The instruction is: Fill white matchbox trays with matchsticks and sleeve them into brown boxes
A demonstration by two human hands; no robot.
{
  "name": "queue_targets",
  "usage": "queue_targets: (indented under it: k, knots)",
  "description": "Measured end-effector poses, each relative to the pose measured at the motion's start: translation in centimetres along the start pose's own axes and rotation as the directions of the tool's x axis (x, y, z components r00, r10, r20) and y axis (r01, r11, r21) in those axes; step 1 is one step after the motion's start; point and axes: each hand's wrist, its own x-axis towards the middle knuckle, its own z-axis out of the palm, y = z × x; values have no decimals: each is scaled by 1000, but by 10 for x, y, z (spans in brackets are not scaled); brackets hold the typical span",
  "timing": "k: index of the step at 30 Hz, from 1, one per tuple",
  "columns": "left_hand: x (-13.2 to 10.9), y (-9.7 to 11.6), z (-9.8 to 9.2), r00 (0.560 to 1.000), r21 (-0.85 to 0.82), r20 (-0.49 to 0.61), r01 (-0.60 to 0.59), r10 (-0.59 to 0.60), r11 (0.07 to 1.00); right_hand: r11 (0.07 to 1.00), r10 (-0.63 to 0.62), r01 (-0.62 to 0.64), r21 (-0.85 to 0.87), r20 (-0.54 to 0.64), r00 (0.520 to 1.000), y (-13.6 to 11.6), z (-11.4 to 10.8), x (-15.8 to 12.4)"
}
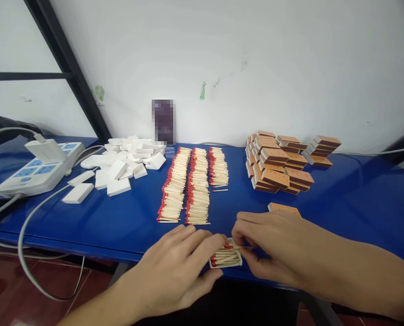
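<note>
At the front edge of the blue table lies a small white matchbox tray filled with red-tipped matches. My left hand curls round its left side, fingers closed on it. From the right, my right hand pinches a match over the tray's top. An orange matchbox sleeve lies just behind my right hand. Three rows of loose matches run back across the middle of the table.
A heap of white inner trays sits at the back left. Stacked orange matchboxes stand at the back right. A white power strip with cables lies far left. A blurred dark object leans on the wall.
</note>
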Motion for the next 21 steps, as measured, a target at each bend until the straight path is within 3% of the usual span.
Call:
queue_targets:
  k: [3,7,16,19,21]
  knots:
    - [0,0,-3,994,-111,18,106,-105,988,996,-70,69,-64,-13,997,-7,7,9]
    - [-1,-1,-6,988,-177,56,149,-141,973,984,-100,100,-151,6,995,-10,11,20]
    - [1,-3,-5,995,-198,61,87,-77,976,996,-2,-3,88,58,998,-5,-6,13]
    - [0,-4,-5,998,-168,58,42,-33,985,997,27,-27,69,-2,1000,12,-10,19]
    - [-1,-5,-4,999,-151,50,24,-17,988,995,93,-95,-15,-111,989,30,-10,27]
